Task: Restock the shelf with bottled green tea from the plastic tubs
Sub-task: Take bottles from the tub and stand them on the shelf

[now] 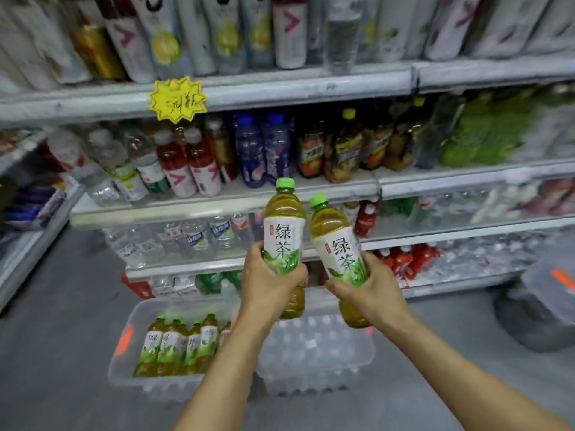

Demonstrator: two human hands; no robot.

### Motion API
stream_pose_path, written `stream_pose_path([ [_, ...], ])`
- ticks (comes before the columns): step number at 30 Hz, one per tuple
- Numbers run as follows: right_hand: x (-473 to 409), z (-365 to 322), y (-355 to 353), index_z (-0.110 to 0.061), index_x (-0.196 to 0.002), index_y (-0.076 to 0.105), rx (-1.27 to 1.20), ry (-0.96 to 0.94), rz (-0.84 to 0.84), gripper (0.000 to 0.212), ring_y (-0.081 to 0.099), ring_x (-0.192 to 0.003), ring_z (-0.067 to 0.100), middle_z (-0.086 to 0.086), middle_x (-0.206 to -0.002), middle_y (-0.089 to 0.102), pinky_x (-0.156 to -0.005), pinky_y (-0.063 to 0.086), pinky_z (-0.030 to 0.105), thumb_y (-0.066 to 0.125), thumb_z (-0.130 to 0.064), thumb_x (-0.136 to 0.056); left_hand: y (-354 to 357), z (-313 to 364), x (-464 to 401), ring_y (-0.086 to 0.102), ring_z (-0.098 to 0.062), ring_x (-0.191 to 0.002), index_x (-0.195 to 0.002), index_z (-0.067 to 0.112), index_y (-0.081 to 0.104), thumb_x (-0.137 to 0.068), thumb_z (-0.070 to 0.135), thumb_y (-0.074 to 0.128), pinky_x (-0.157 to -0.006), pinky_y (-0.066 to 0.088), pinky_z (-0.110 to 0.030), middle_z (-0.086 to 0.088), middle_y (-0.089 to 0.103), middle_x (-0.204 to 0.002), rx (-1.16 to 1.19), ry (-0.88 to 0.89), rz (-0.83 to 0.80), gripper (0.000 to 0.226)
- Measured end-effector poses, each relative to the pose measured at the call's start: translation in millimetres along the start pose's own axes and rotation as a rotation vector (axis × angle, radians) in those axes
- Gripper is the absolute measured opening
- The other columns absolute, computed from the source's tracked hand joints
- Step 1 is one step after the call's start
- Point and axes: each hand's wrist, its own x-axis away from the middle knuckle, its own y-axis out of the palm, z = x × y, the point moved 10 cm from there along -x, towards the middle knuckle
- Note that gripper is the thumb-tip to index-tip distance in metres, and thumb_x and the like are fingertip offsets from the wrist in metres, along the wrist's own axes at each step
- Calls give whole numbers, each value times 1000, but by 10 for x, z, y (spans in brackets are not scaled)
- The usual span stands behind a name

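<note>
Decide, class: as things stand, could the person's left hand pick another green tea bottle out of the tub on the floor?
Probably not yet. The left hand already grips a bottle, so its fingers are not free. The bottles in the tub stand uncovered with nothing over them, so the way down looks free once that hand is emptied.

You hold two green tea bottles, the left bottle [283, 241] in your left hand [267, 284] and the right bottle [339, 253] in your right hand [370, 293]. Two clear plastic tubs stand on the floor: the left tub [124, 365] shows at least five tea bottles [180, 346]; the right tub [314, 353] contents cannot be counted.
</note>
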Motion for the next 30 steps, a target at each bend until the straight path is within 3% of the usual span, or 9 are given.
stream_pose_path([
  [4,112,-183,-1047,-21,-103,60,-30,-61,120,45,68,-77,7,-7,-89,71,-65,56,24,87,-21,-67,545,767,357,64,-7,-88,-119,28,47,-69,23,85,-72,51,-27,9,64,-102,20,148,-28,63],
  [9,208,-378,-2275,-23,-105,53,-48,-129,288,48,67,-81,10,-7,-92,68,-73,59,39,85,-31,-69,1316,1629,690,65,-8,-93,-123,29,45,-73,23,86,-79,57,-31,9,64,-106,11,322,-161,66],
  [13,221,-514,-3018,-18,-111,52,-94,-192,378,50,63,-80,1,-11,-94,65,-65,54,21,84,-24,-74,1794,2193,764,65,-11,-97,-125,29,42,-74,22,85,-82,58,-34,7,62,-109,45,403,-206,67],
  [16,160,-525,-3515,-19,-110,51,-103,-217,445,48,61,-79,-3,-13,-93,63,-58,47,10,84,-23,-75,2184,2586,805,63,-6,-92,-124,24,45,-75,20,84,-72,53,-21,9,61,-106,73,458,-226,63],
  [19,63,-484,-4009,-19,-113,51,-111,-232,497,52,63,-81,0,-10,-96,65,-59,47,11,84,-24,-74,2611,2952,829,62,-1,-87,-122,22,47,-75,20,84,-67,49,-16,12,61,-102,86,514,-250,60],
  [23,-155,-385,-4674,-20,-111,50,-82,-233,564,51,63,-83,4,-8,-96,65,-61,47,17,84,-27,-74,3274,3321,802,66,-6,-88,-121,18,51,-74,19,86,-73,55,-25,6,66,-103,131,535,-288,58],
  [27,-499,-231,-5354,-16,-110,50,-84,-218,616,50,61,-81,3,-4,-96,65,-55,44,12,84,-26,-75,4028,3649,723,68,-14,-94,-120,21,53,-71,24,87,-83,59,-39,4,67,-107,157,546,-319,60],
  [30,-808,-169,-5874,-17,-112,50,-67,-209,616,51,61,-82,4,-2,-98,64,-58,45,16,83,-28,-76,4589,3976,658,67,-13,-95,-121,22,53,-73,21,86,-75,57,-29,3,67,-107,195,544,-344,58],
])
